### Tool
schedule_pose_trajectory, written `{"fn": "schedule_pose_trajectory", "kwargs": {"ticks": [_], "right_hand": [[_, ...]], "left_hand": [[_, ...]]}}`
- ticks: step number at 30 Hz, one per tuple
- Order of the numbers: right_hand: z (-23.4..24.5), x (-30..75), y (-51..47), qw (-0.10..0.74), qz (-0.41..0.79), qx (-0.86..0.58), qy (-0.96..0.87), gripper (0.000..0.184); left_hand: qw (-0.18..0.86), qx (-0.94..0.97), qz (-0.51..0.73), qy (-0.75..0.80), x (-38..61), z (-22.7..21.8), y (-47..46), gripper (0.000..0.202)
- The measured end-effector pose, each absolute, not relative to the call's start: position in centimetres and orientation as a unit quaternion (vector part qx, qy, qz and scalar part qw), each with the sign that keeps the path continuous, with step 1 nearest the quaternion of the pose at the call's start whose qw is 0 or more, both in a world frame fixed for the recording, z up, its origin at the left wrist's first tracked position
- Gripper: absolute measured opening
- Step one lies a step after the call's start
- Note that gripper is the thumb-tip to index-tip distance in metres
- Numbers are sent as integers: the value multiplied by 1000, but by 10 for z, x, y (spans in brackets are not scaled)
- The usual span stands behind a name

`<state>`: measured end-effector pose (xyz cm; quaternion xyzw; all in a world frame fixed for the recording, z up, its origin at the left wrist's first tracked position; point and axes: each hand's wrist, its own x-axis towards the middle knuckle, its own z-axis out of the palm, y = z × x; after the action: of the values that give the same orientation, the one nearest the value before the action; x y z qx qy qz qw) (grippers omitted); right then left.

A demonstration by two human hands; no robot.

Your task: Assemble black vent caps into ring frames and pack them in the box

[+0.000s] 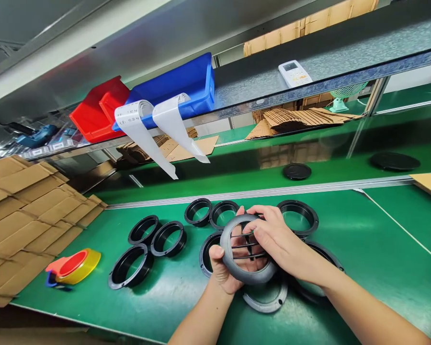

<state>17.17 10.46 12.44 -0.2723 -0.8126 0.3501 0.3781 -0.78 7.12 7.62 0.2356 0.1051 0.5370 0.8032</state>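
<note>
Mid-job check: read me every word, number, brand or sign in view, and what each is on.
"10.30 KG", third digit uncertain: left white label roll; its other characters are too blurred.
Right white label roll: nothing I can read.
White remote control: screen and button marks too small.
Held grille ring: no text I can make out.

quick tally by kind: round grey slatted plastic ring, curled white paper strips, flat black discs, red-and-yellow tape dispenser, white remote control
Round grey slatted plastic ring: 1
Curled white paper strips: 2
Flat black discs: 2
Red-and-yellow tape dispenser: 1
White remote control: 1
Total: 7
</note>
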Motion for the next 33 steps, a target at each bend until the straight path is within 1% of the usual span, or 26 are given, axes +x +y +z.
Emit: {"fn": "schedule_pose_trajectory", "kwargs": {"ticks": [2, 7, 12, 14, 18, 23, 29, 33], "right_hand": [[125, 173, 103, 380, 362, -260, -811, 37], [128, 177, 101, 370, 396, -271, -796, 38], [128, 176, 105, 367, 401, -274, -794, 41], [127, 176, 106, 367, 400, -273, -794, 41], [126, 176, 107, 364, 405, -276, -792, 41], [123, 176, 108, 366, 402, -284, -790, 42], [122, 176, 107, 370, 394, -282, -793, 43], [122, 176, 110, 369, 387, -272, -800, 41]], "left_hand": [[805, 227, 538, 101, -11, 73, 73, 75], [799, 245, 541, 94, -14, 70, 75, 74], [815, 243, 522, 68, -11, 75, 76, 59], [819, 229, 521, 71, -11, 76, 76, 56], [822, 213, 522, 80, -12, 76, 76, 56], [831, 239, 498, 70, -11, 75, 77, 56], [825, 247, 502, 82, -9, 75, 76, 58], [824, 243, 505, 85, -9, 77, 78, 56]]}}
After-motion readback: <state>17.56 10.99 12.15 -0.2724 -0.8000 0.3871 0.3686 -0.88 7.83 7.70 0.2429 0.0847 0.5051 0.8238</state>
